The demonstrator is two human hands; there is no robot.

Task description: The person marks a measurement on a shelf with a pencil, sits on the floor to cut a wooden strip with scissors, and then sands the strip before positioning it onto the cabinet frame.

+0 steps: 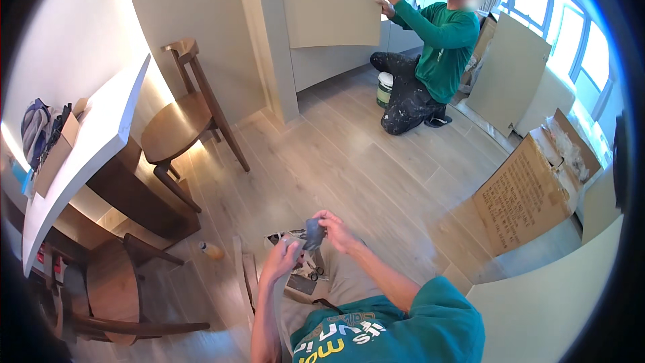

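My right hand (pixel 338 232) pinches a small dark blue-grey piece (pixel 314 234), flat-looking and perhaps a sheet or cloth; its kind is too small to tell. Close to its lower left edge, my left hand (pixel 283 257) has its fingers closed together. Whether the left fingers grip the same piece or something smaller cannot be made out. Beneath both hands, by my lap, lies an open shallow cardboard box (pixel 324 289). Inside it are a black ring-handled item (pixel 317 273), perhaps scissors, and a dark flat piece (pixel 301 284).
A co-worker (pixel 440 44) in green kneels ahead, hands raised at an open cabinet door (pixel 332 7), beside a bucket (pixel 384 89). Left stand a white table (pixel 80 141) and wooden chairs (pixel 180 124). A bottle (pixel 212 251) lies on the floor; a large carton (pixel 521 198) leans right.
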